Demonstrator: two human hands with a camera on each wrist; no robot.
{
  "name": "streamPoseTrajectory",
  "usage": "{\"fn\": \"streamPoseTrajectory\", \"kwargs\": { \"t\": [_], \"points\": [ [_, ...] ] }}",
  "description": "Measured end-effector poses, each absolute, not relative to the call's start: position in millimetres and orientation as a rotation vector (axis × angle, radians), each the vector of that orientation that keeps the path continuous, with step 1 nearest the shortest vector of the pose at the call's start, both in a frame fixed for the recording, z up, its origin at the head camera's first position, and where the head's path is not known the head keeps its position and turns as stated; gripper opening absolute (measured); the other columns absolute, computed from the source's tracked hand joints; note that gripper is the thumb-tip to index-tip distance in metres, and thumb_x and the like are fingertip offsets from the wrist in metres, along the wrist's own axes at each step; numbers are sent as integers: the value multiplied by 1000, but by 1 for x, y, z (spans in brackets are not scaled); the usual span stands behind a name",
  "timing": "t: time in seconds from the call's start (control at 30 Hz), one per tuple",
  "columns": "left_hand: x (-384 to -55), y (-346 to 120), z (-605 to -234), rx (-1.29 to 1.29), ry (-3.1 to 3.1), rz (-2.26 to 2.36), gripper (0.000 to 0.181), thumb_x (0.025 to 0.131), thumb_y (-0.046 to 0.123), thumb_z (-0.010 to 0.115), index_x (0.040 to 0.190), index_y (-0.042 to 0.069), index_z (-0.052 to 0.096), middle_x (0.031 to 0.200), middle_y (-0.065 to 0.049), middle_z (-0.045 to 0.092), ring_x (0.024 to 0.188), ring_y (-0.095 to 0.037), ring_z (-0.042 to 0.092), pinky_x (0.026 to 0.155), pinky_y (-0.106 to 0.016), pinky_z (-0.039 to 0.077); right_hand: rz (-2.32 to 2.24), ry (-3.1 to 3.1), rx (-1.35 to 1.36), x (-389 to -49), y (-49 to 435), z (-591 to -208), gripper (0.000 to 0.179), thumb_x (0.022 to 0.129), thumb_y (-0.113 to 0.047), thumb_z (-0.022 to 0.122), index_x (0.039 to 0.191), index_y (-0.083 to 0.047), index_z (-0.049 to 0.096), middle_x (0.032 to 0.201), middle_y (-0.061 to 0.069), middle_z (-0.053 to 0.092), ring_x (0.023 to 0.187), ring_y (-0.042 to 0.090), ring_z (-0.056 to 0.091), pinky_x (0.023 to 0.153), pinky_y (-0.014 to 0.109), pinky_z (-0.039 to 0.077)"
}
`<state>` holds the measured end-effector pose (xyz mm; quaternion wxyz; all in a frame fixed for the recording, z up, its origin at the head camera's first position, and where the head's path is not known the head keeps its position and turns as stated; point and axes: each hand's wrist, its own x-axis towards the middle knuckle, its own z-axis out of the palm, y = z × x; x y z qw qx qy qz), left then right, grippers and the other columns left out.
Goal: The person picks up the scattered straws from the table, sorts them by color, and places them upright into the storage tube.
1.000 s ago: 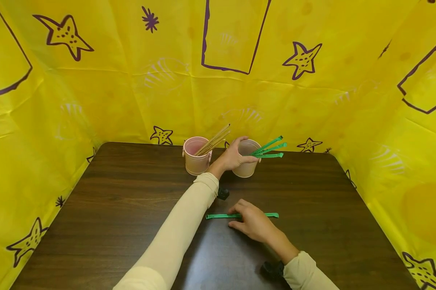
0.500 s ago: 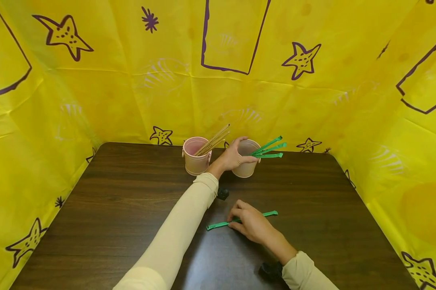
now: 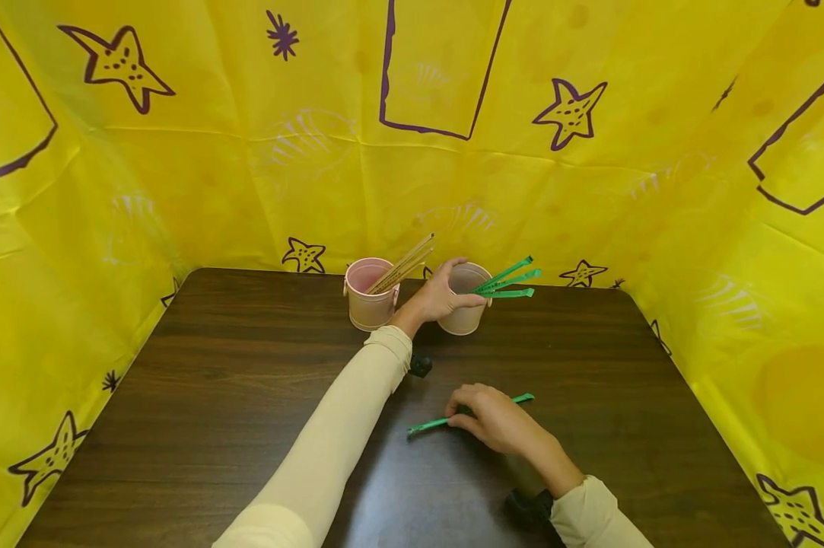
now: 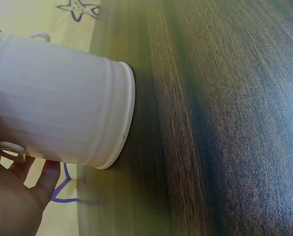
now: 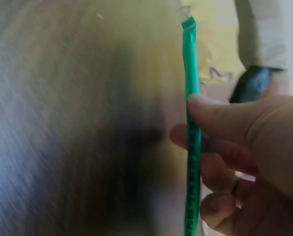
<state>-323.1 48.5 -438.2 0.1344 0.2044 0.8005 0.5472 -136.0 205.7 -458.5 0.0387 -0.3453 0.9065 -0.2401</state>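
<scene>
My right hand (image 3: 499, 420) pinches a green wrapped straw (image 3: 427, 428) between thumb and fingers, over the middle of the table. In the right wrist view, dark lettering runs down the lower part of that straw's green wrapper (image 5: 191, 69). My left hand (image 3: 439, 297) reaches to the back and grips the right-hand small pail (image 3: 459, 323) at its rim. Several green wrapped straws (image 3: 510, 283) lean out of this pail to the right. The left wrist view shows the pail's pale ribbed side (image 4: 58, 98), its base standing on the table.
Left of the held pail stands a pink pail (image 3: 370, 310) with several tan sticks (image 3: 406, 266) leaning out of it. The dark wood table (image 3: 213, 396) backs onto a yellow patterned cloth (image 3: 247, 190). Black wrist devices (image 3: 421, 366) sit under both wrists.
The green straw has tilted, its right end now farther back, and has shifted slightly right with my right hand, whose fingers closed on it. My left hand and both pails have stayed put.
</scene>
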Motion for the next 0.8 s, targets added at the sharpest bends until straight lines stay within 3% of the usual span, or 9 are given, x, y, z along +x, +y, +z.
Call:
{"fn": "streamPoseTrajectory", "kwargs": {
  "t": [0.17,0.33,0.57,0.8],
  "points": [
    [-323,48,-437,590,2309,1581,96,86,48,80,161,28,23,169,-9,20,150,-36,33,117,-57,38,-945,2697,-887,-139,221,-445,10,98,-27,69,97,-17,69,92,-10,69,80,3,61,73,24,53],
    [-323,47,-437,588,2311,1588,95,86,47,80,161,28,24,169,-9,20,151,-36,32,119,-58,35,-1157,2694,-760,-140,235,-427,8,97,-19,70,104,-17,68,91,0,70,74,10,60,66,23,51],
    [-323,47,-436,591,2342,1572,95,86,48,80,160,27,25,166,-10,25,148,-36,37,117,-58,38,-1399,2924,-715,-143,246,-409,22,94,-9,71,115,-17,69,91,-4,63,74,6,55,62,22,47],
    [-324,48,-437,594,2326,1579,93,87,44,80,160,27,24,166,-10,25,146,-36,39,116,-57,40,-1967,2912,-553,-146,245,-393,17,94,2,68,111,-3,69,87,3,62,65,8,51,57,21,43]
  ]
}}
